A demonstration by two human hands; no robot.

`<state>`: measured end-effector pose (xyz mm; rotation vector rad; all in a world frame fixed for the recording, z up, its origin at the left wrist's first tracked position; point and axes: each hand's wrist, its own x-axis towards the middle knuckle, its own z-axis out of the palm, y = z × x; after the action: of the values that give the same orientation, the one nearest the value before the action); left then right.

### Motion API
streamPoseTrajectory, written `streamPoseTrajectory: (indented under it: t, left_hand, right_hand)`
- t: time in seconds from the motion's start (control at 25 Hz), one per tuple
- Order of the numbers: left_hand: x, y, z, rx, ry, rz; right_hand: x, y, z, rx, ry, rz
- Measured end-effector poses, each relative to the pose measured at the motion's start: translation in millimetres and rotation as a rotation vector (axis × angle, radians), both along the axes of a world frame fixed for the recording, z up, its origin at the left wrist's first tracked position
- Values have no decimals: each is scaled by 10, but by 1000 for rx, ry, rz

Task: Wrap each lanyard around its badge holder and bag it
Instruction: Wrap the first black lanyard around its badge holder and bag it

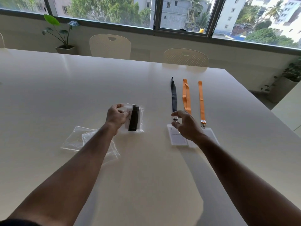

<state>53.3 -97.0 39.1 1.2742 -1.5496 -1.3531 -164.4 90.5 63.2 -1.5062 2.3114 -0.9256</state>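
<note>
Bagged badge w/ black strap wrapped, flat mid-table. Navy lanyard & 2 orange lanyards straight, holders attached. Empty bags left.

Office meeting room: long white bench, 2 matching cream perforated chairs pushed in on far side, potted plant in corner, wide window band overlooking trees and apartment blocks. Badge lanyards on bench fit office setting.

Left hand pinching, right hand spread.
</note>
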Motion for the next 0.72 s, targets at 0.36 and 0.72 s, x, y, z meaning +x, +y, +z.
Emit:
streamPoseTrajectory:
  t: [0.36,0.72]
  left_hand:
    - [-56,-223,-93,-31,-154,81]
    - [-158,33,-21,-460,-470,166]
  right_hand:
    - [-334,200,20,436,74,126]
    - [-375,208,16,494,13,156]
